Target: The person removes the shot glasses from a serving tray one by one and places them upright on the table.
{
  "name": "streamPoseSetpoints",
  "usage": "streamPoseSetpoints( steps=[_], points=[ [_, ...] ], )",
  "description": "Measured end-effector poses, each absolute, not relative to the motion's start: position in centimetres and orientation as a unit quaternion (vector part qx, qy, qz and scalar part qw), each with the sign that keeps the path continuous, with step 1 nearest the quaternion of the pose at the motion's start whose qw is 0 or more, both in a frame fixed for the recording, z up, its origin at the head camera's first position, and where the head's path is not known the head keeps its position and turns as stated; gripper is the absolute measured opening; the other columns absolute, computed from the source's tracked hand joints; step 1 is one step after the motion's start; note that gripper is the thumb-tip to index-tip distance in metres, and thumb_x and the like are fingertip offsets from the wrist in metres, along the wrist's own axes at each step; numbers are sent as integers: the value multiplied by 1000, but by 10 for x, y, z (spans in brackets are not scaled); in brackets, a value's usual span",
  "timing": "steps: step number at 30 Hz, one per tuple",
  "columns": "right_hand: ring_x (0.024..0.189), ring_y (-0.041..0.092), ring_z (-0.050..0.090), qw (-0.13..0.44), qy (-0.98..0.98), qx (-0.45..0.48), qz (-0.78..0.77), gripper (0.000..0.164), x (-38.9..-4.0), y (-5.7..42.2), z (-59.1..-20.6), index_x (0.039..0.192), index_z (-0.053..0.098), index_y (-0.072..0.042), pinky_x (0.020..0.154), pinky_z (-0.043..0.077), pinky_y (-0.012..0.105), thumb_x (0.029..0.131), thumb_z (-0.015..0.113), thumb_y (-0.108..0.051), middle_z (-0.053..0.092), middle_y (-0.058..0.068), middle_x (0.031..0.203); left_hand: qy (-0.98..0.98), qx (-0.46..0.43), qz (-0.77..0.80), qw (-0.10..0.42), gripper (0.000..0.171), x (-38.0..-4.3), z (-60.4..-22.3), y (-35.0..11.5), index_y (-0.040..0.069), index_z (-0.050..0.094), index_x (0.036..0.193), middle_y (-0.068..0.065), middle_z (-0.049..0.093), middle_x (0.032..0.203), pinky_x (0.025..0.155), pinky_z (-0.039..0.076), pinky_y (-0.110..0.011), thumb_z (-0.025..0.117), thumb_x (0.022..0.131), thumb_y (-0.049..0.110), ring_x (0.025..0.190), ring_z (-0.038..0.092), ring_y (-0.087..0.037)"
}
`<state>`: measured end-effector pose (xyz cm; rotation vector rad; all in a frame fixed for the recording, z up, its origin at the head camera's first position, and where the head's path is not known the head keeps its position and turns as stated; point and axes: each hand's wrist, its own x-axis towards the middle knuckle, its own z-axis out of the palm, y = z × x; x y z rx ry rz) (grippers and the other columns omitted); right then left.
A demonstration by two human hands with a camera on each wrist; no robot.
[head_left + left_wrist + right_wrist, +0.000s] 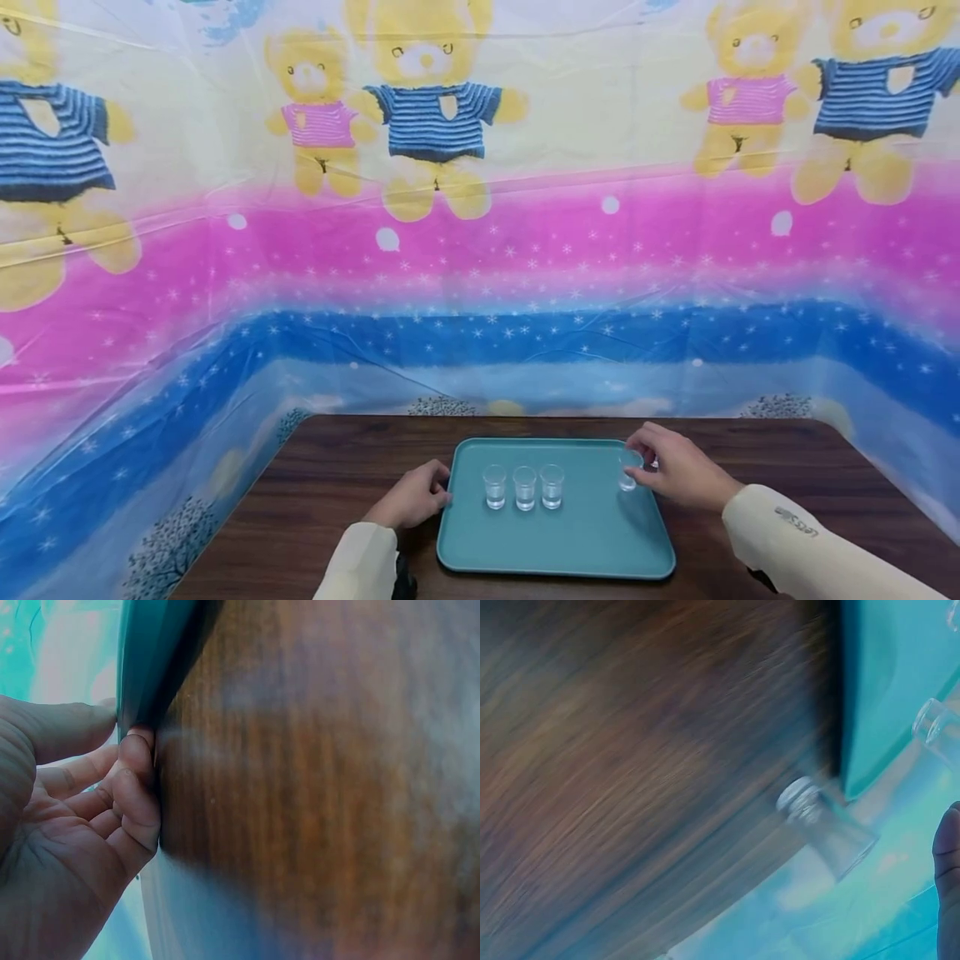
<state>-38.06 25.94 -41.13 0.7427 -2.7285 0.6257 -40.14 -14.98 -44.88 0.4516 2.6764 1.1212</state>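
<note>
A teal tray [570, 546] lies on the table, and my left hand [411, 497] grips its left edge. The left wrist view shows the thumb [79, 729] on one side of the rim and curled fingers on the other. Three small clear shot glasses, the left one [494, 487], the middle one [524, 489] and the right one [552, 487], stand upright in a row on the tray. Over the tray's far right part, my right hand [678, 468] holds another shot glass [628, 473] between thumb and fingers.
Another clear glass [825, 825] stands on the wooden table [645, 765] just outside the tray's right edge; my right hand mostly hides it in the head view. A printed curtain [480, 342] with bears hangs behind and beside the table.
</note>
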Motion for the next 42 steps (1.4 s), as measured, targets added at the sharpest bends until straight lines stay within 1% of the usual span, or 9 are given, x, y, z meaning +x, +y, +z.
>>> streamPoseSetpoints(
  steps=[2, 5, 9, 14, 19, 24, 30, 36, 42],
  points=[
    [73, 5, 50, 121, -938, 248, 212, 21, -380, 265, -412, 101, 62, -17, 61, 45, 25, 84, 74, -23, 50, -10, 85, 907, 151, 380, 103, 28, -401, -448, -150, -1, 52, 118, -6, 54, 82, 61, 43, -36, 60, 92, 6, 69, 52, -19],
    [71, 5, 49, 118, -940, 241, 211, 21, -378, 273, -411, 100, 62, -16, 60, 44, 25, 84, 73, -23, 51, -7, 84, 907, 146, 381, 105, 29, -401, -447, -150, -1, 52, 119, -7, 53, 82, 61, 42, -36, 60, 92, 7, 69, 52, -19],
    [70, 6, 50, 123, -940, 236, 216, 22, -375, 282, -411, 101, 63, -12, 59, 44, 25, 84, 73, -22, 53, -3, 86, 907, 145, 381, 104, 29, -401, -447, -150, -1, 52, 119, -7, 53, 82, 61, 42, -35, 60, 92, 6, 68, 51, -19],
    [70, 7, 49, 136, -943, 217, 212, 26, -372, 295, -412, 105, 64, -8, 59, 44, 26, 83, 74, -18, 53, -2, 88, 909, 145, 377, 103, 29, -402, -448, -149, -1, 52, 119, -7, 54, 82, 61, 43, -35, 60, 92, 6, 69, 52, -19],
    [69, 8, 47, 146, -948, 202, 198, 25, -372, 306, -418, 103, 63, -10, 58, 41, 26, 81, 75, -17, 51, -3, 86, 909, 144, 377, 103, 28, -402, -449, -150, -1, 52, 119, -7, 54, 83, 62, 43, -36, 60, 92, 6, 70, 52, -20],
    [69, 10, 45, 141, -952, 186, 200, 27, -374, 313, -426, 104, 62, -11, 57, 39, 27, 82, 75, -15, 49, -4, 83, 908, 145, 379, 102, 29, -403, -450, -151, -1, 52, 119, -7, 54, 82, 61, 43, -36, 60, 92, 6, 69, 52, -20],
    [72, 10, 47, 126, -957, 166, 203, 29, -374, 316, -431, 105, 61, -10, 59, 42, 30, 82, 75, -16, 54, -1, 88, 907, 146, 381, 107, 29, -403, -452, -149, -1, 52, 120, -7, 54, 81, 61, 43, -36, 60, 92, 6, 68, 53, -19],
    [74, 11, 49, 114, -959, 155, 205, 28, -374, 317, -432, 105, 60, -10, 61, 44, 32, 82, 75, -17, 55, 0, 90, 906, 142, 383, 108, 29, -402, -450, -148, -1, 52, 119, -7, 54, 81, 61, 43, -35, 60, 92, 5, 68, 53, -19],
    [71, 13, 46, 134, -956, 168, 198, 28, -373, 314, -427, 103, 60, -10, 59, 40, 30, 81, 76, -19, 50, -1, 85, 906, 143, 383, 108, 29, -401, -449, -148, -1, 51, 120, -7, 54, 81, 61, 43, -35, 59, 93, 6, 68, 52, -19]
  ],
)
